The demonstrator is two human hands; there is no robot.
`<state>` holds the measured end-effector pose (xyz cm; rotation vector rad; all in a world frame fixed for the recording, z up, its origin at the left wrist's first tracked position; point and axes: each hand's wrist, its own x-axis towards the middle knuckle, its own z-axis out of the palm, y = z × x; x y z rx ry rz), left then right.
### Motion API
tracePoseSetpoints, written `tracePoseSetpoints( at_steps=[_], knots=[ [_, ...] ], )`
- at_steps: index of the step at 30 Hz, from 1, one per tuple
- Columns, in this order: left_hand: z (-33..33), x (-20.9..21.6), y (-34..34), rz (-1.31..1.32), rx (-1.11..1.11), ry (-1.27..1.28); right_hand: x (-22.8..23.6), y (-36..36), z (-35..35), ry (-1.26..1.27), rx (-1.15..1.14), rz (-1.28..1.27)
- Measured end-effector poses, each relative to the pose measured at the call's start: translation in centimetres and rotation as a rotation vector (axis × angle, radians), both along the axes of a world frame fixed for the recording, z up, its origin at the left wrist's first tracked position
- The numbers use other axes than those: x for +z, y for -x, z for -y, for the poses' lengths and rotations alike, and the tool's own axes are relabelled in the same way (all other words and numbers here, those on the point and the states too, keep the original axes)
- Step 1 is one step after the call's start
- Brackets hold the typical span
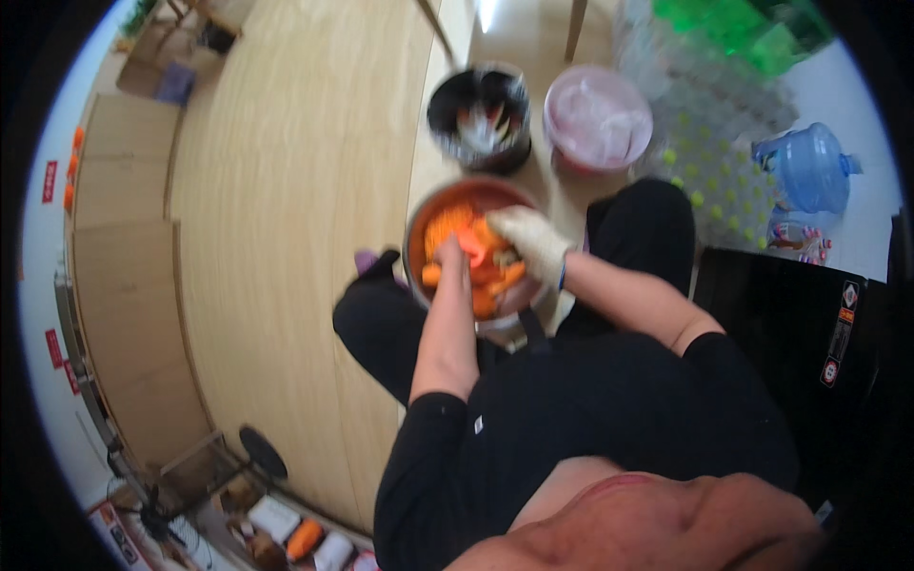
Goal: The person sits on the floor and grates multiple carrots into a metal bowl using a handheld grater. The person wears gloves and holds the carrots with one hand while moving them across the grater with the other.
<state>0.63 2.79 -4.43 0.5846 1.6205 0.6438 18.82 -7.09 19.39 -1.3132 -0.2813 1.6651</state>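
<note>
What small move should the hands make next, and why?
Perhaps draw the bare left hand slightly away from the white-gloved right hand: they sit close together over thick orange pieces and orange shreds in the round, reddish-brown bowl, and blur hides what, if anything, either grips, so a small gap might show it.

Blue jug (811, 169) — right, tan cabinet (143, 324) — left

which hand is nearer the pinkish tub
Right: the right hand is over the basin, below the pinkish tub in view; the left hand is farther away, on the basin's left side.
</note>
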Motion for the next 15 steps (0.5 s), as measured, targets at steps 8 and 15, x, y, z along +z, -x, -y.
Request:
tracePoseSetpoints(
  at_steps=[8, 15],
  knots=[
    [3.1, 5.0, -1.5, -0.345, -0.073, 0.225, 2.8, -1.4, -1.4, 0.036, -0.191, -0.121],
    [1.0, 7.8, -3.2, -0.186, 0.028, 0.077, 3.2, -3.1, -1.3, -0.038, -0.318, -0.173]
  ],
)
